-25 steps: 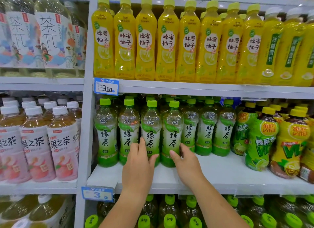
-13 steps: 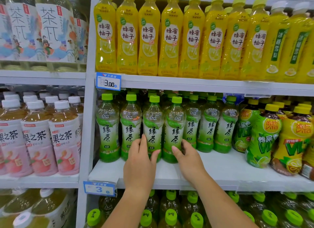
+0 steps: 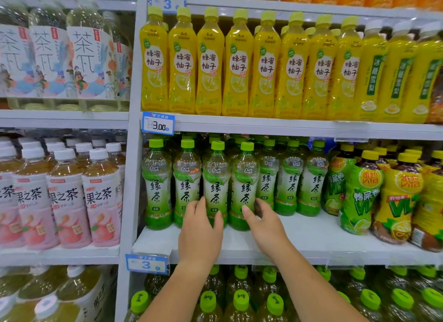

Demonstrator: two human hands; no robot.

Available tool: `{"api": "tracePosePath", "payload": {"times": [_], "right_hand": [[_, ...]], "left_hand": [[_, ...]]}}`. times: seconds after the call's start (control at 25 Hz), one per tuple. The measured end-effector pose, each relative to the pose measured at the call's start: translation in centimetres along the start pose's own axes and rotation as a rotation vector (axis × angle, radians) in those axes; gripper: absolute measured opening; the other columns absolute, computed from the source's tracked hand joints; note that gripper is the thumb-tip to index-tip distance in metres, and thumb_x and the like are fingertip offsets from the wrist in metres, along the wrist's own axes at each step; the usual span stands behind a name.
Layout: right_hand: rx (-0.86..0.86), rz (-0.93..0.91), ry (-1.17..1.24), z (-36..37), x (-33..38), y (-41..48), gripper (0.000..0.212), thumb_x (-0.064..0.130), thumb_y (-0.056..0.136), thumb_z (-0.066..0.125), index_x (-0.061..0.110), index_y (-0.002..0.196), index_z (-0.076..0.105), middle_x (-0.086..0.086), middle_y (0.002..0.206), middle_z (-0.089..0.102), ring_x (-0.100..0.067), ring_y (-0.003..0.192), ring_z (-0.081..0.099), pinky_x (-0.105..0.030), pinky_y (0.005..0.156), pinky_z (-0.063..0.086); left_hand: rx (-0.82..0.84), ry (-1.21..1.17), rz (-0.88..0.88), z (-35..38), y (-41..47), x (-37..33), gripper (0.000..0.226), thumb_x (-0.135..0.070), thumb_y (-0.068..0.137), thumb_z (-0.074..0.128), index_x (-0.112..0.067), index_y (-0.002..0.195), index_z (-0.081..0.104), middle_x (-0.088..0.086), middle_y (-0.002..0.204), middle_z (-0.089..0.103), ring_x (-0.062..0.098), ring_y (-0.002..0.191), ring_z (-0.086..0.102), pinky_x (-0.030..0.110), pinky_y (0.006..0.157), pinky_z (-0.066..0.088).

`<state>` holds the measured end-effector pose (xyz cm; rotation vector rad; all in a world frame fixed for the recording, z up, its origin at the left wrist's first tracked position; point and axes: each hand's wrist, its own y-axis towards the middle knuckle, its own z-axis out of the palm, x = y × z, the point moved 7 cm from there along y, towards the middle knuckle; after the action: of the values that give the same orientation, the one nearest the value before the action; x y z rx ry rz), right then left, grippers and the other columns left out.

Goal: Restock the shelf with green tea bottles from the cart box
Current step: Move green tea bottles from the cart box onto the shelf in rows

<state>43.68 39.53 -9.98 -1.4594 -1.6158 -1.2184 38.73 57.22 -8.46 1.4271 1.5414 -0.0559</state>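
Both hands are up at the middle shelf [image 3: 311, 235], low down on the green tea bottles [image 3: 291, 185] that stand in a row along its left half, beginning at the left upright.

The left hand [image 3: 200, 230] has the third bottle [image 3: 217, 185] from that upright by its base. The fingers [image 3: 196, 204] curl close together round the bottle's left side and the thumb lies across the front on its right, so the bottle sits in the fork between them.

The right hand [image 3: 266, 225] does the same in mirror on the fourth bottle [image 3: 245, 185]: thumb flat on the front of the label, the other fingers [image 3: 260, 205] wrapped round the right side (their tips are hidden behind it). These two bottles stand upright, touching each other, near the front edge with the two to their left; the three to the right stand further back.

Yellow bottles [image 3: 211, 65] fill the shelf above, and a price tag [image 3: 158, 124] marked 3.00 hangs at its left corner.
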Motion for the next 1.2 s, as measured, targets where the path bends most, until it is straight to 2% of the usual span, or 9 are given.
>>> {"api": "tracePosePath", "payload": {"times": [0.24, 0.52, 0.68, 0.8, 0.88, 0.96, 1.04, 1.12, 1.2], "right_hand": [[0.056, 0.028, 0.055, -0.1, 0.5, -0.8, 0.073, 0.045, 0.094, 0.062, 0.018, 0.154, 0.032, 0.003, 0.157, 0.039, -0.017, 0.143, 0.038, -0.039, 0.117, 0.034], [0.172, 0.329, 0.109, -2.4, 3.3, -6.1, 0.056, 0.041, 0.099, 0.054, 0.022, 0.150, 0.040, 0.003, 0.154, 0.043, -0.016, 0.141, 0.041, -0.033, 0.109, 0.036], [0.205, 0.450, 0.155, -5.5, 7.7, -9.4, 0.055, 0.037, 0.101, 0.052, 0.024, 0.152, 0.037, 0.001, 0.153, 0.044, -0.015, 0.135, 0.045, -0.024, 0.096, 0.037], [0.212, 0.479, 0.150, -8.9, 11.3, -12.0, 0.054, 0.039, 0.101, 0.051, 0.025, 0.151, 0.037, 0.002, 0.150, 0.046, -0.008, 0.122, 0.048, -0.013, 0.083, 0.042], [0.184, 0.524, 0.190, -11.9, 13.6, -13.7, 0.055, 0.039, 0.100, 0.052, 0.025, 0.151, 0.037, 0.002, 0.148, 0.047, -0.006, 0.117, 0.048, -0.017, 0.088, 0.042], [0.152, 0.557, 0.224, -15.0, 15.8, -15.6, 0.055, 0.039, 0.100, 0.052, 0.025, 0.151, 0.037, 0.004, 0.148, 0.047, -0.005, 0.118, 0.048, -0.024, 0.099, 0.039], [0.108, 0.603, 0.232, -18.3, 17.6, -17.5, 0.052, 0.040, 0.100, 0.052, 0.028, 0.148, 0.039, 0.005, 0.145, 0.050, -0.005, 0.117, 0.049, -0.025, 0.100, 0.039], [0.048, 0.622, 0.211, -21.9, 19.7, -19.4, 0.050, 0.039, 0.101, 0.051, 0.028, 0.148, 0.039, 0.010, 0.134, 0.052, -0.006, 0.114, 0.050, -0.023, 0.096, 0.038], [-0.007, 0.632, 0.183, -25.1, 21.5, -21.2, 0.048, 0.038, 0.102, 0.050, 0.028, 0.147, 0.039, 0.009, 0.136, 0.052, -0.006, 0.113, 0.049, -0.022, 0.093, 0.036]], "left_hand": [[0.113, -0.192, -0.188, -0.4, -0.8, 1.5, 0.053, -0.041, 0.100, 0.051, -0.013, 0.145, 0.049, 0.004, 0.143, 0.050, 0.019, 0.127, 0.052, 0.042, 0.109, 0.044], [0.452, -0.216, -0.493, -2.9, -3.4, -1.9, 0.058, -0.045, 0.101, 0.049, -0.014, 0.150, 0.042, 0.004, 0.154, 0.044, 0.020, 0.140, 0.042, 0.035, 0.114, 0.033], [0.562, -0.201, -0.593, -6.2, -4.0, -6.2, 0.059, -0.046, 0.102, 0.047, -0.017, 0.152, 0.040, 0.004, 0.156, 0.041, 0.021, 0.141, 0.041, 0.038, 0.116, 0.033], [0.618, -0.208, -0.625, -9.0, -4.3, -10.3, 0.058, -0.048, 0.102, 0.044, -0.019, 0.152, 0.040, 0.001, 0.155, 0.042, 0.020, 0.141, 0.041, 0.042, 0.117, 0.033], [0.665, -0.237, -0.651, -10.8, -4.5, -13.9, 0.059, -0.052, 0.101, 0.044, -0.023, 0.152, 0.039, -0.003, 0.155, 0.042, 0.018, 0.141, 0.041, 0.043, 0.116, 0.034], [0.707, -0.266, -0.637, -12.5, -4.8, -17.8, 0.057, -0.051, 0.101, 0.045, -0.022, 0.151, 0.039, -0.004, 0.154, 0.043, 0.017, 0.140, 0.041, 0.034, 0.113, 0.034], [0.741, -0.277, -0.637, -13.9, -5.1, -21.7, 0.054, -0.047, 0.102, 0.046, -0.021, 0.150, 0.042, -0.004, 0.151, 0.045, 0.016, 0.138, 0.044, 0.027, 0.106, 0.034], [0.810, -0.301, -0.631, -14.7, -5.8, -25.9, 0.051, -0.045, 0.102, 0.047, -0.021, 0.148, 0.045, -0.004, 0.149, 0.047, 0.016, 0.135, 0.046, 0.031, 0.108, 0.036], [0.856, -0.321, -0.617, -15.2, -6.7, -29.3, 0.052, -0.044, 0.102, 0.048, -0.021, 0.148, 0.045, -0.003, 0.151, 0.047, 0.016, 0.136, 0.045, 0.037, 0.114, 0.037]]}}
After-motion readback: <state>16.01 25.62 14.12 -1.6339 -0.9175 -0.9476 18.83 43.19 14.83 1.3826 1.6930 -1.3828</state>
